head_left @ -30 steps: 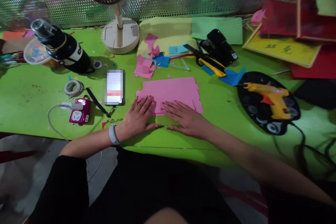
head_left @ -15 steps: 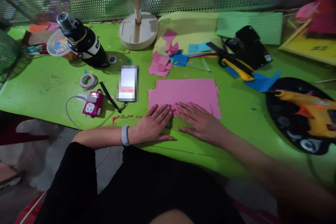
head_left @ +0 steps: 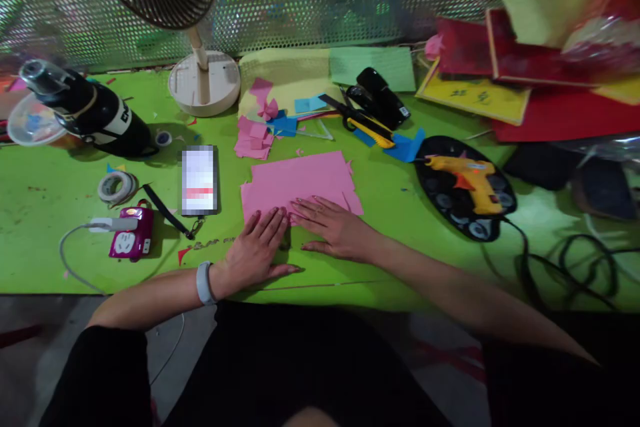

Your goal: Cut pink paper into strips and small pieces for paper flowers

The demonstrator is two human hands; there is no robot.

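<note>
A pink sheet of paper (head_left: 300, 177) lies on the green table in front of me, with ragged bits at its side edges. My left hand (head_left: 257, 247) rests flat, its fingertips on the paper's near edge and its thumb out over the table. Beside it my right hand (head_left: 335, 230) is also flat, with fingers stretched over the lower part of the sheet. The fingertips of both hands come close together near the middle. Beyond the paper's left end are small cut pink pieces (head_left: 254, 138) and a pink paper bow shape (head_left: 269, 109).
On the left are a phone (head_left: 199, 180), a tape roll (head_left: 116, 187), a magenta plug adapter (head_left: 133, 233) and a black bottle (head_left: 95, 113). A fan (head_left: 205, 83) stands behind. A utility knife (head_left: 373, 130), a stapler (head_left: 383, 97) and a yellow glue gun (head_left: 470, 180) on a black tray lie right.
My view has swung to the right, so the table's things appear farther left and more of the right side shows. Both hands stay flat on the pink paper.
</note>
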